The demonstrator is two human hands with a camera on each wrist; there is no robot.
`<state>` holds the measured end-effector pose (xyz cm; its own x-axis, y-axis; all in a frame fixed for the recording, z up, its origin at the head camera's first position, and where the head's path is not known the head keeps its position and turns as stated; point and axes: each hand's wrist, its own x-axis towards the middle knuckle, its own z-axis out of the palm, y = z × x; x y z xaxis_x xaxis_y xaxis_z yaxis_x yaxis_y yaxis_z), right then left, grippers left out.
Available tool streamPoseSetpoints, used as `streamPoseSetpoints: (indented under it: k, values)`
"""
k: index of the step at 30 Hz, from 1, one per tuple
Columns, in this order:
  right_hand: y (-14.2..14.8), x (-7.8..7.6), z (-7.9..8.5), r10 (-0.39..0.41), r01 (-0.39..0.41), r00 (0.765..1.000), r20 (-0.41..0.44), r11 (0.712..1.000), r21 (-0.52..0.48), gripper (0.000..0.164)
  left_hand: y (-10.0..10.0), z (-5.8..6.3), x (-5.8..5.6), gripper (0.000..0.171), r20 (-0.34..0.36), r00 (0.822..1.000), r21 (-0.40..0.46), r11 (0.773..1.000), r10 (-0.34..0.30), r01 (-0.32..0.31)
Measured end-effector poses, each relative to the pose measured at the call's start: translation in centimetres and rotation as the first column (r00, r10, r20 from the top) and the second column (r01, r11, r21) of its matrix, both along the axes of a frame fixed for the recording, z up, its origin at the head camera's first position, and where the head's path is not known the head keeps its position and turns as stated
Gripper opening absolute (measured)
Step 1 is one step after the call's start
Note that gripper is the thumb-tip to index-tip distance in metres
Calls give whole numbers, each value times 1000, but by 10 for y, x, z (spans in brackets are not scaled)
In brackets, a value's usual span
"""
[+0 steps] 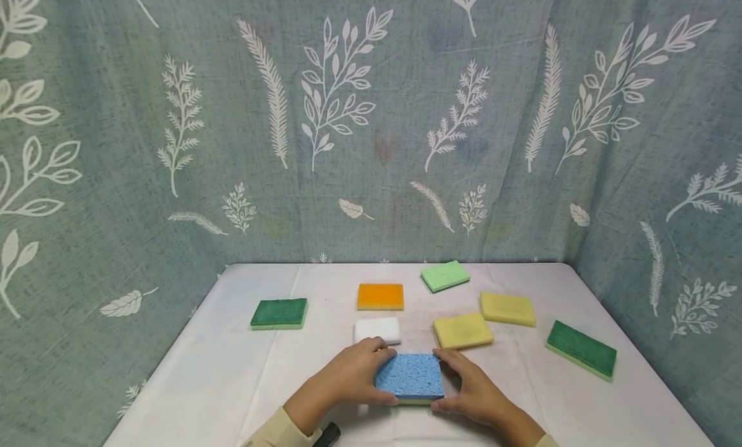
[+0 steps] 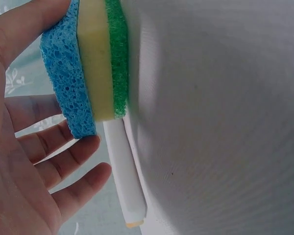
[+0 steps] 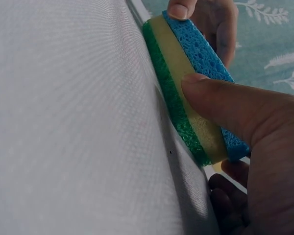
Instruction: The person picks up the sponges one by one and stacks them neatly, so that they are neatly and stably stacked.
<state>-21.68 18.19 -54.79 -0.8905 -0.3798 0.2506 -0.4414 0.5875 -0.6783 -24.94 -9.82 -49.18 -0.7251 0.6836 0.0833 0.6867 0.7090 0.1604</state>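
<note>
A blue sponge [image 1: 410, 375] lies on top of a yellow scrub sponge [image 2: 95, 63] with a green scouring underside [image 2: 118, 58], near the front middle of the table. My left hand [image 1: 361, 373] grips the blue sponge from the left, thumb on the near edge and fingertips toward the far side. From the right, my right hand [image 1: 478, 389] holds the stacked sponges. In the right wrist view its thumb [image 3: 206, 90] presses the near side where blue meets yellow, while its other fingers are partly hidden behind the stack.
Just beyond the stack lies a white sponge [image 1: 382, 329], with an orange one [image 1: 380, 295] farther back. Two yellow sponges [image 1: 464, 331] sit to the right. Green-topped sponges lie left [image 1: 280, 313] and right [image 1: 581, 348]; a light green one [image 1: 445, 275] is at the back.
</note>
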Motion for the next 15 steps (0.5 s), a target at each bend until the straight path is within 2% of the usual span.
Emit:
streamPoseSetpoints:
  k: [7,15]
  values:
    - [-1,1,1,-25,25,1000,9,1000,6,96,0,1,0,92,56,998,-33,999,2,0]
    - [-2,2,0,-3,3,999,-46,1000,-1,94,-2,0,1,90,59,998,-40,999,-15,17]
